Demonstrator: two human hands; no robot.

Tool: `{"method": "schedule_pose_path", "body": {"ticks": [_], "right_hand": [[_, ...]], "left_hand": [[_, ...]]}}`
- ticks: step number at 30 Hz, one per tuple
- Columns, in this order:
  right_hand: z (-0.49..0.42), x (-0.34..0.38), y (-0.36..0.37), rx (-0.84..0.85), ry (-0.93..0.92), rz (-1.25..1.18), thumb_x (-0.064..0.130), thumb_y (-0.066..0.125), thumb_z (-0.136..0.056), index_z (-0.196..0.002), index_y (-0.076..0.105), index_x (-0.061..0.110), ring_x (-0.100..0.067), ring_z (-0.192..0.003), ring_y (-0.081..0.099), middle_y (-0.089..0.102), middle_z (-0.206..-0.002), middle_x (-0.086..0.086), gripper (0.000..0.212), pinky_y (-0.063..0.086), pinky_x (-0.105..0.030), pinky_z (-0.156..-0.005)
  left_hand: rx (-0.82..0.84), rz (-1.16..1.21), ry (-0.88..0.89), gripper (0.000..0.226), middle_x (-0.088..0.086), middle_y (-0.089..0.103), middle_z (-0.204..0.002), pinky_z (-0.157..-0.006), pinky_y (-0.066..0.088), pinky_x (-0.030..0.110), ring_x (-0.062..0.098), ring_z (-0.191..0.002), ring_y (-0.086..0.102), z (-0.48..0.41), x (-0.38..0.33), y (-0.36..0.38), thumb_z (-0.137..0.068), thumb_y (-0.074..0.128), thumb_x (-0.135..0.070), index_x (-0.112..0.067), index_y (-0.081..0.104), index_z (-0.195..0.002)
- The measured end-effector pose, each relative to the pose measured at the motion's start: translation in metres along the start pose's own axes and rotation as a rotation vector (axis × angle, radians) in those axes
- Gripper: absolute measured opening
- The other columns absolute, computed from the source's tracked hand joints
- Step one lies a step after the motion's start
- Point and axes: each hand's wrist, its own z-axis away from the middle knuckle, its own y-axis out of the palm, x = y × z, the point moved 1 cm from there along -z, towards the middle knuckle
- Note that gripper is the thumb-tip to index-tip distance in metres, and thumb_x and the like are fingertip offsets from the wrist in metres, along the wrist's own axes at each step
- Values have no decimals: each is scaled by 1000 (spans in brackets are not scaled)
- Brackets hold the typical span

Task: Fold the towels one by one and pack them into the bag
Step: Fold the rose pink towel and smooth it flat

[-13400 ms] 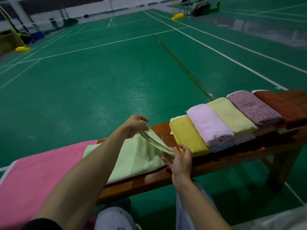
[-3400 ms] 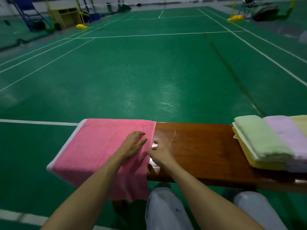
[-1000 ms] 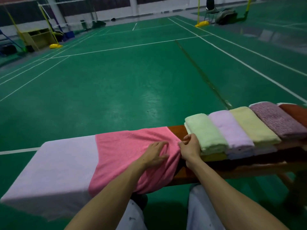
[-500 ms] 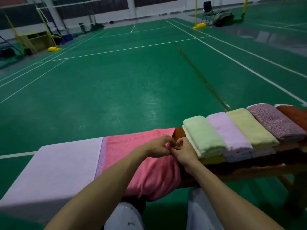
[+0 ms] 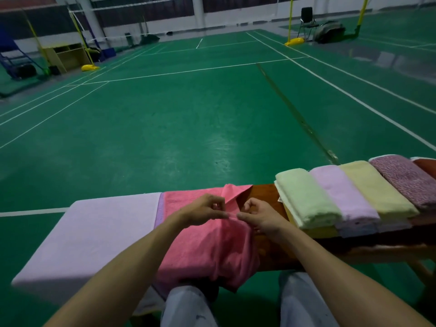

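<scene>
Pink terry: the pink towel (image 5: 205,246) is the piece in work. It is spread across the wooden bench (image 5: 262,194) beneath both wrists, and its near part hangs off the edge toward the person's knees. The left hand (image 5: 205,210) and right hand (image 5: 259,215) meet almost knuckle to knuckle over the towel's right-hand hem. Each pinches the cloth between thumb and forefinger with the remaining fingers curled in; neither is spread flat. A close paired pinch of this kind probably serves to find and separate the hem before the hands part to take one corner each, so the step is judged to be the start of the first fold. Just beyond the fingertips the far corner of the hem is turned up off the wood. Outboard of the left hand a lilac towel (image 5: 94,232) lies flat against the pink one, apparently next in line; which overlaps which cannot be told. Outboard of the right hand, near but not touching it, the folded towels (image 5: 342,194) sit shingled in a row, clear of the working patch. No bag is in view, so packing is judged not yet begun.
</scene>
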Motion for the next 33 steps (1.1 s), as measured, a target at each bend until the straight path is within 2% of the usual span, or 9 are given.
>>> {"method": "schedule_pose_path", "body": {"ticks": [4,7,9,14,17,24,26,29,33], "right_hand": [[-3,2,5,40,54,28,15,68,-91,-81,42,20,-4,-51,47,52,-66,4,28,41,-19,-42],[-10,-3,11,65,54,71,14,66,-92,-81,39,20,-4,-42,37,44,-58,5,29,30,-16,-37],[-14,-4,15,85,42,91,13,66,-92,-80,38,20,-5,-41,31,40,-56,4,30,24,-16,-37],[-27,-1,10,52,-32,332,14,70,-90,-79,41,17,-3,-42,32,41,-59,1,30,26,-19,-38],[-37,4,15,94,-64,454,18,74,-86,-81,45,17,-9,-59,38,47,-68,-1,30,32,-26,-51],[-69,14,36,128,-111,583,6,69,-88,-109,54,8,8,-63,53,59,-84,4,26,38,-6,-59],[-81,14,38,190,-66,672,13,71,-89,-128,50,11,11,-79,59,65,-107,-5,45,40,-3,-70],[-101,17,39,223,-12,931,35,72,-88,-144,42,12,-17,-125,51,50,-143,-9,68,38,-19,-99],[-121,28,49,221,37,1004,42,69,-89,-141,48,5,-23,-131,47,49,-146,-12,67,35,-23,-100]], "left_hand": [[-49,238,-80,22,5,51,-65,-59,41,22,13,-64,47,21,23,-18,-79,74,-5,-14,60,-65],[-99,391,-117,24,3,51,-75,-60,41,23,12,-68,49,40,44,-35,-70,72,0,-19,60,-61],[-146,437,-160,19,-2,54,-77,-61,42,23,12,-70,52,52,60,-48,-73,68,10,-7,61,-77],[-206,382,-260,22,-4,56,-66,-63,41,23,12,-68,51,86,102,-79,-79,63,14,-6,56,-72],[-223,336,-288,16,1,58,-67,-64,43,21,13,-69,51,98,117,-88,-80,64,12,-4,61,-75],[-313,261,-325,16,5,62,-68,-71,45,27,17,-72,55,99,141,-100,-79,66,10,-4,65,-72],[-314,216,-339,14,6,64,-69,-75,47,31,19,-73,57,97,149,-102,-78,68,8,-4,67,-72],[-347,167,-356,11,8,65,-72,-76,48,36,21,-73,58,93,157,-108,-77,71,5,-4,68,-73],[-423,152,-374,10,10,63,-72,-70,43,32,21,-70,54,86,160,-120,-74,72,6,-2,67,-71]]}}
